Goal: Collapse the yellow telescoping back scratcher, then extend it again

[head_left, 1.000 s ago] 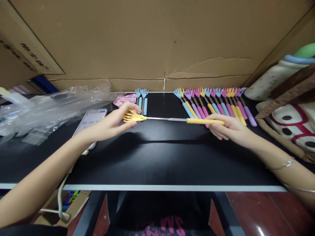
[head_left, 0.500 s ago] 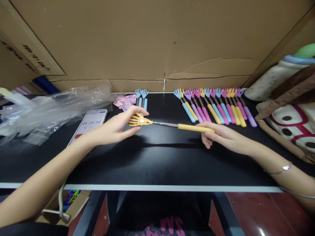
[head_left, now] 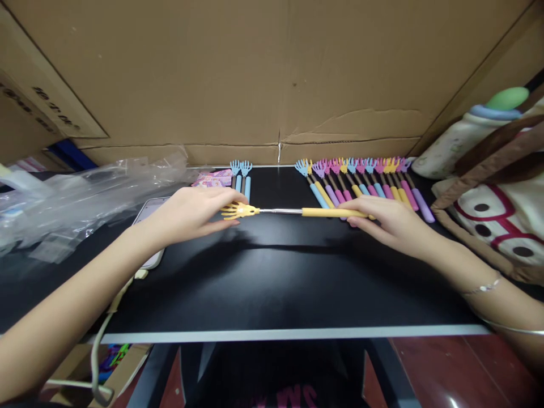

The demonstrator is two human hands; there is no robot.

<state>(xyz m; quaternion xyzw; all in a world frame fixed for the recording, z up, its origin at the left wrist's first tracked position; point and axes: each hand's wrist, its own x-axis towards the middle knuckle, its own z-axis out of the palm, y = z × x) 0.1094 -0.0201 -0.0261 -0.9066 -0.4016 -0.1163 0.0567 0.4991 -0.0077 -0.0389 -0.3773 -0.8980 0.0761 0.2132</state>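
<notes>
A yellow back scratcher [head_left: 323,212] with a claw-shaped head and a metal rod is held level above the black table. My right hand [head_left: 391,221] is closed round the far end of its yellow handle. At the other end, my left hand [head_left: 198,212] has its thumb and fingers about the claw head, whose tines partly vanish behind the fingers. Past my left hand lie a few blue back scratchers [head_left: 243,178]. A row of several pink, yellow, blue and purple back scratchers [head_left: 369,181] lies beyond my right hand.
Clear plastic bags [head_left: 97,187] are heaped at the left, near a phone [head_left: 155,258] partly hidden by my left arm, and a cable [head_left: 100,334]. Pink printed cards [head_left: 210,178] lie at the back. A bottle [head_left: 454,139] and a cloth bag [head_left: 510,221] stand right. Cardboard [head_left: 191,73] walls the back.
The yellow back scratcher has turned level, its handle end rising. My right hand has rolled over the handle, its back now more upward. The view has shifted slightly.
</notes>
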